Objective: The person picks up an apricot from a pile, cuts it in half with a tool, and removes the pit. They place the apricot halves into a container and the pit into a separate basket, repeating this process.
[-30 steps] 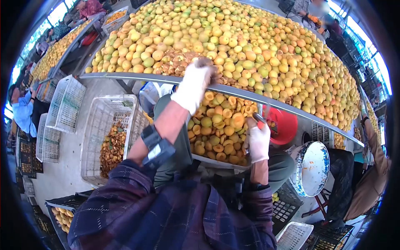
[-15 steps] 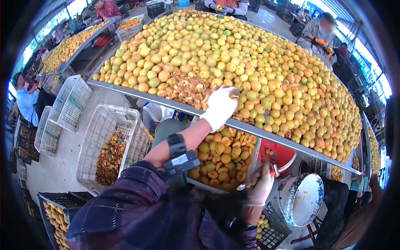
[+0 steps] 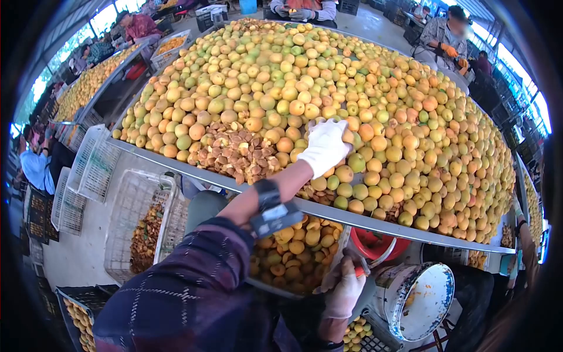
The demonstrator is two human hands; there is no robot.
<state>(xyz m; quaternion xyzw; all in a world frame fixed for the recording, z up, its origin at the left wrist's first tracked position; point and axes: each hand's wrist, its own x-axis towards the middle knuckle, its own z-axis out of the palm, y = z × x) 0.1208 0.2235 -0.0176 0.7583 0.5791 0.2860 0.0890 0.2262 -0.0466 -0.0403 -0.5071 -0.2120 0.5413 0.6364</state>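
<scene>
Left hand [image 3: 328, 145] moved farther onto fruit [image 3: 293, 94], grip unclear—right hand [image 3: 343, 292] holding tool [image 3: 359, 271] beside crate [image 3: 341, 249] of halves [image 3: 296, 247].

Fruit [image 3: 264, 97] covers the table [image 3: 410, 233], with brown pits [image 3: 234, 152] heaped at its near edge. The gloved left hand [image 3: 325, 146] reaches over that edge onto the fruit, fingertips partly hidden. Below the table's edge, the right hand [image 3: 343, 290] grips a red-handled tool [image 3: 359, 271]. Halved fruit [image 3: 296, 246], a red tub [image 3: 401, 249] and a white bucket [image 3: 425, 308] also sit below it.
</scene>
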